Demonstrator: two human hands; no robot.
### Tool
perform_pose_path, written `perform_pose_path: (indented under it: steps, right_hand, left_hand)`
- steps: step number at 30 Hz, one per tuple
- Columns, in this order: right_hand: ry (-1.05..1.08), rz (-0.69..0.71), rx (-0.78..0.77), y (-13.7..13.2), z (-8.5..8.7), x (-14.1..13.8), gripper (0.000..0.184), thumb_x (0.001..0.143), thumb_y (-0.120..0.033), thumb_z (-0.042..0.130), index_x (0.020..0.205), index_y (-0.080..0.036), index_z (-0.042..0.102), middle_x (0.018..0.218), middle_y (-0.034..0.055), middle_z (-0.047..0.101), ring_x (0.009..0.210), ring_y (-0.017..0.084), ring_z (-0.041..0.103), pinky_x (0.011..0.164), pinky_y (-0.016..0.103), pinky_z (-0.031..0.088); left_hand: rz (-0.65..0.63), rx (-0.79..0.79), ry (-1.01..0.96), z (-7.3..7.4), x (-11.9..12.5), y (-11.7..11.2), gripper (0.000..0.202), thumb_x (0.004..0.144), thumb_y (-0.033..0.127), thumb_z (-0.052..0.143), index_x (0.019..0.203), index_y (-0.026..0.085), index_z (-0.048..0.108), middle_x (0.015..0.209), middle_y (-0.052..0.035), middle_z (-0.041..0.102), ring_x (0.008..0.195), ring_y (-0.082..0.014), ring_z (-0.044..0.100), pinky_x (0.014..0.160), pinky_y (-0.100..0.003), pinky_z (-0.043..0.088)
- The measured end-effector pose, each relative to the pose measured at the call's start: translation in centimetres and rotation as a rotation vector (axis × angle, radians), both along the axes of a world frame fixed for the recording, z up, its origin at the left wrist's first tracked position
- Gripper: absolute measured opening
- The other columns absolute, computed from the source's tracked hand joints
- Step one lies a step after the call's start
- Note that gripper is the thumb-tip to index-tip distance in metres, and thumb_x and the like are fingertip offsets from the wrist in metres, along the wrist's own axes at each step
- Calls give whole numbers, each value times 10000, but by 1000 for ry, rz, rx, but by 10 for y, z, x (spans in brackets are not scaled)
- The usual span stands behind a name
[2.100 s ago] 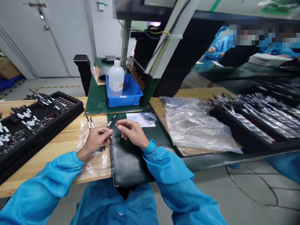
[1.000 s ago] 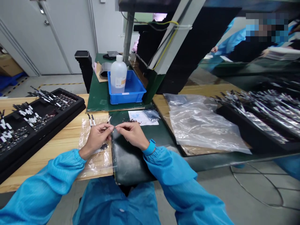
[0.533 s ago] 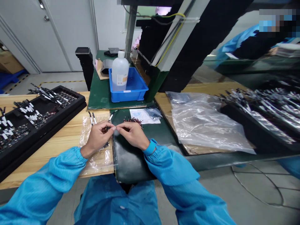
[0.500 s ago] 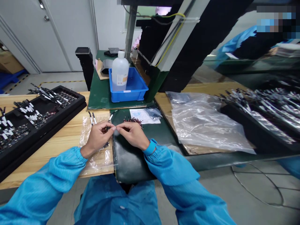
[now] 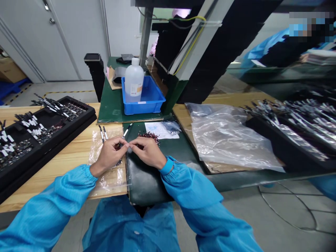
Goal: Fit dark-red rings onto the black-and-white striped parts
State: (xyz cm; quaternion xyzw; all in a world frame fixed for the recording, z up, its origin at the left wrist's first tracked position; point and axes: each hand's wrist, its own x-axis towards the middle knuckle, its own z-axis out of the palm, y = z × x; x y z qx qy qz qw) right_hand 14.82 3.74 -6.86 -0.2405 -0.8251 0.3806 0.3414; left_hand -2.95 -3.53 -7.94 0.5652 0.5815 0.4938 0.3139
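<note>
My left hand (image 5: 113, 153) is closed in a pinch over the seam between the wooden table and the green mat. A thin black-and-white flex strip (image 5: 127, 130) sticks up from between its fingers; whatever is at its lower end is hidden. My right hand (image 5: 147, 151) is closed too, its fingertips meeting the left ones, and what it pinches is too small to make out. Behind the right hand lies a pile of tiny dark red and black parts (image 5: 150, 135). Two more flex strips (image 5: 103, 133) lie on a clear plastic bag (image 5: 110, 180) by my left hand.
Black trays (image 5: 49, 131) of small boards with strips lie on the left. A blue bin (image 5: 144, 106) holding a white bottle (image 5: 134, 78) stands ahead. A printed paper (image 5: 164, 130), a large plastic bag (image 5: 231, 140) and more strip-filled trays (image 5: 294, 140) are to the right.
The strip at my left fingers now shows longer, with its black end visible and tilted up to the right. Both hands stay fingertip to fingertip in nearly the same place.
</note>
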Motion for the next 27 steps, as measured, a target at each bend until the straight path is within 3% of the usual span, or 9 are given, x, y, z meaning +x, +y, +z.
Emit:
perform_pose_path:
  steps: [8, 14, 20, 27]
  right_hand:
    - [31, -64, -82, 0, 0, -1, 112, 905, -228, 619, 852, -164, 695, 762, 14, 652, 652, 115, 543, 627, 244, 424]
    - [25, -68, -125, 1, -1, -1, 124, 915, -248, 579, 850, -166, 645, 735, 0, 614, 633, 109, 505, 603, 234, 399]
    - [-16, -52, -91, 5, -8, -1, 102, 905, -225, 584, 855, -164, 649, 743, 0, 615, 646, 110, 505, 625, 236, 400]
    - [-19, -55, -87, 6, -11, -3, 116, 916, -239, 575, 847, -167, 636, 738, -1, 607, 644, 109, 510, 622, 233, 403]
  left_hand:
    - [-3, -162, -204, 10, 2, 0, 249, 850, 408, 700, 814, 162, 686, 558, -2, 626, 494, -119, 567, 495, -217, 431]
    - [21, -184, -347, 11, 3, 3, 308, 784, 394, 767, 939, 140, 686, 648, -25, 682, 574, -141, 645, 562, -239, 517]
    - [48, -136, -484, 12, 4, 5, 416, 716, 321, 816, 950, 196, 496, 799, 19, 676, 589, -123, 674, 568, -237, 552]
    - [39, -164, -533, 14, 6, 5, 632, 727, 286, 809, 1215, 196, 417, 826, 7, 689, 615, -155, 714, 598, -263, 587]
